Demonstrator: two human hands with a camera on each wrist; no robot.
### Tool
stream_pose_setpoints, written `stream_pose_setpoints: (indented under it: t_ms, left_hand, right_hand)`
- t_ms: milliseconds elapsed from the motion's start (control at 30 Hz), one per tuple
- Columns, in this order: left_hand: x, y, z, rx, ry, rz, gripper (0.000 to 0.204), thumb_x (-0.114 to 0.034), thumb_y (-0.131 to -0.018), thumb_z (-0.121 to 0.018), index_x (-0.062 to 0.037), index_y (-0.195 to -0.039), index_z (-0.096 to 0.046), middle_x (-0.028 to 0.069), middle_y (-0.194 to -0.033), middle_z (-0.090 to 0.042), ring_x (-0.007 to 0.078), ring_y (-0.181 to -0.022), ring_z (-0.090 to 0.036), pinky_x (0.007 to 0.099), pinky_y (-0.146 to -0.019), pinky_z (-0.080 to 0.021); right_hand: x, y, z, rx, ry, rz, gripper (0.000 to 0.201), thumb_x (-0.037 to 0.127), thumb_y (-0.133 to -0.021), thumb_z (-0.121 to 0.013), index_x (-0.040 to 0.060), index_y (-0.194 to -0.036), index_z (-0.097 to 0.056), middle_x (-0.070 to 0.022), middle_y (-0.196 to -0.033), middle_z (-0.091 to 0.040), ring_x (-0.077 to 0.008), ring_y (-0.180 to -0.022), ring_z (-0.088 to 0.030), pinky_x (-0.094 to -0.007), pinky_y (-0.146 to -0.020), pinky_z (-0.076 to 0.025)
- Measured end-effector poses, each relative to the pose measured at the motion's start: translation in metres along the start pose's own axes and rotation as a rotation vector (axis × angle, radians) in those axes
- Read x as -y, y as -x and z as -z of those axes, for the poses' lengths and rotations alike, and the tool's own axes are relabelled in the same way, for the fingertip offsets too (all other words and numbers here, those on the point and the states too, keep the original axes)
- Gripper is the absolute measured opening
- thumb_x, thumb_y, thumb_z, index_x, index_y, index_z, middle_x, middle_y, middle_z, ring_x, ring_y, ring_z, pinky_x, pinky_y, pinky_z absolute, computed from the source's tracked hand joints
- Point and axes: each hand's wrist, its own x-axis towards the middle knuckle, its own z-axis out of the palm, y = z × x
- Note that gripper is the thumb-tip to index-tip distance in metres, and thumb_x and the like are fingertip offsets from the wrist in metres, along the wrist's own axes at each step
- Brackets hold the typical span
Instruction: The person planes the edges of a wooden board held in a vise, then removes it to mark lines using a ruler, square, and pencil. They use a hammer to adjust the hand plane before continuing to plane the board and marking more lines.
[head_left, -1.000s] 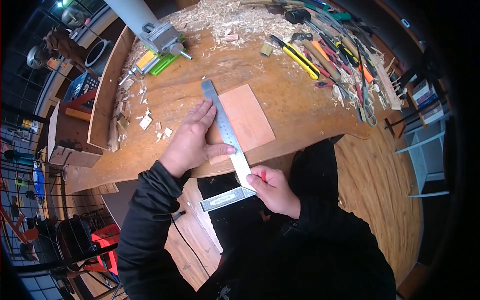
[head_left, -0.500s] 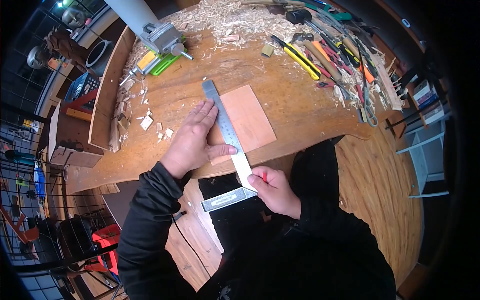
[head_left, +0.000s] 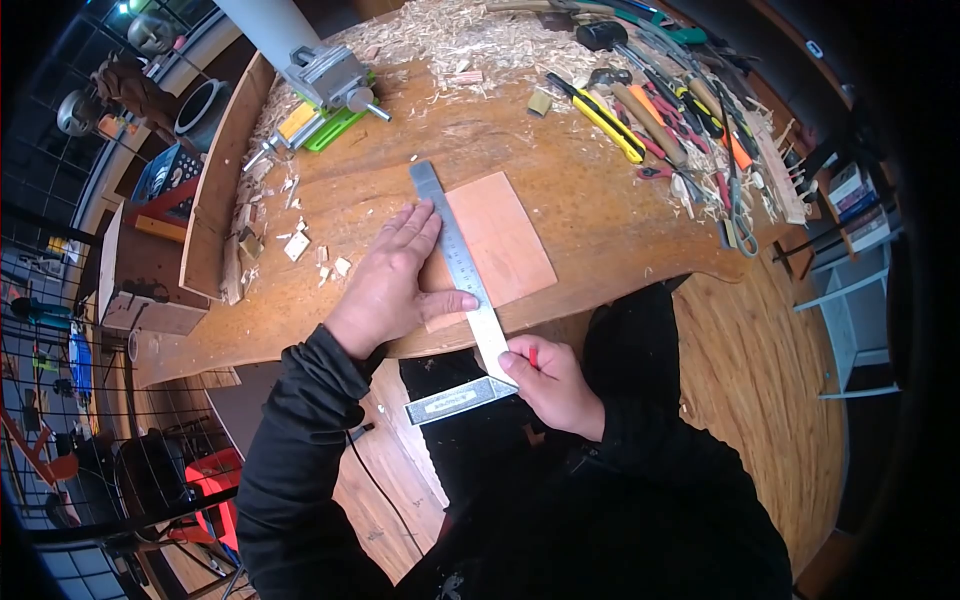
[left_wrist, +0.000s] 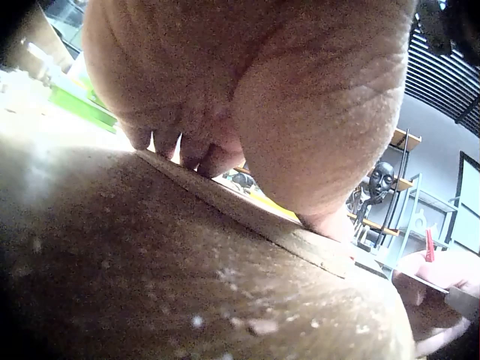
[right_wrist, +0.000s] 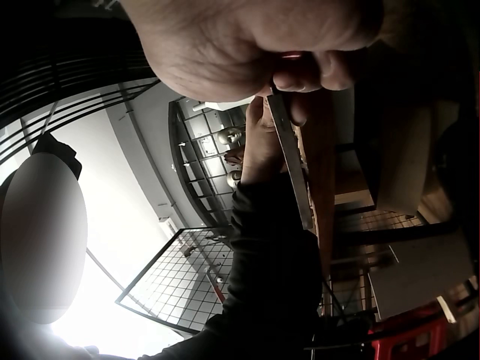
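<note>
A thin reddish-brown wooden board (head_left: 510, 245) lies at the table's near edge. Across it runs the steel blade of a try square (head_left: 458, 250), whose stock hangs beyond the edge, over the person's lap. My left hand (head_left: 385, 290) presses on the board and blade, fingers stretched out and thumb on the steel. At the square's corner, my right hand (head_left: 560, 388) pinches the blade with its thumb on top. A slim red stick (head_left: 533, 356) pokes out of that same hand; its other end is hidden. The left wrist view shows the left palm arched over the board's edge.
A grey vise with a green base (head_left: 335, 105) stands at the back left. Knives, chisels and pliers crowd the right, around a yellow utility knife (head_left: 605, 125). Wood shavings (head_left: 450, 45) cover the far part. A raised wooden side board (head_left: 215, 190) borders the left.
</note>
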Motion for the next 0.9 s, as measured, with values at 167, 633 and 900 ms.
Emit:
stream_pose_setpoints:
  t_ms: [167,633,900]
  left_hand:
    - [0.0003,-0.0001,-0.0008,0.008,0.0,0.005,0.116,-0.061,-0.07,-0.09,0.0137,-0.149,-0.049,0.0343,-0.159,-0.043,0.0498,-0.152,-0.037,0.0483,-0.126,-0.032]
    - [-0.0008,-0.0007,0.0006,0.024,-0.017,0.014,0.117,-0.062,-0.07,-0.09,0.0135,-0.15,-0.048,0.0329,-0.161,-0.042,0.048,-0.153,-0.037,0.0467,-0.127,-0.032]
    - [-0.0003,-0.0007,0.0004,0.029,-0.016,0.014,0.118,-0.062,-0.07,-0.09,0.0135,-0.15,-0.048,0.0326,-0.161,-0.042,0.0479,-0.153,-0.037,0.0468,-0.127,-0.031]
  right_hand:
    - [0.0022,0.0007,0.0001,0.001,0.017,-0.017,0.021,0.019,-0.108,-0.064,-0.0017,-0.107,-0.07,0.0026,-0.076,-0.062,-0.0034,-0.07,-0.052,-0.0256,-0.061,-0.045]
    - [0.0017,0.0005,0.0007,0.01,0.016,-0.014,0.021,0.019,-0.109,-0.064,-0.0011,-0.107,-0.07,0.0031,-0.074,-0.061,-0.0027,-0.067,-0.051,-0.0253,-0.059,-0.043]
    - [0.0013,0.0008,0.0006,0.009,0.015,-0.019,0.022,0.02,-0.109,-0.064,-0.0009,-0.107,-0.07,0.003,-0.073,-0.061,-0.0025,-0.066,-0.05,-0.0254,-0.058,-0.043]
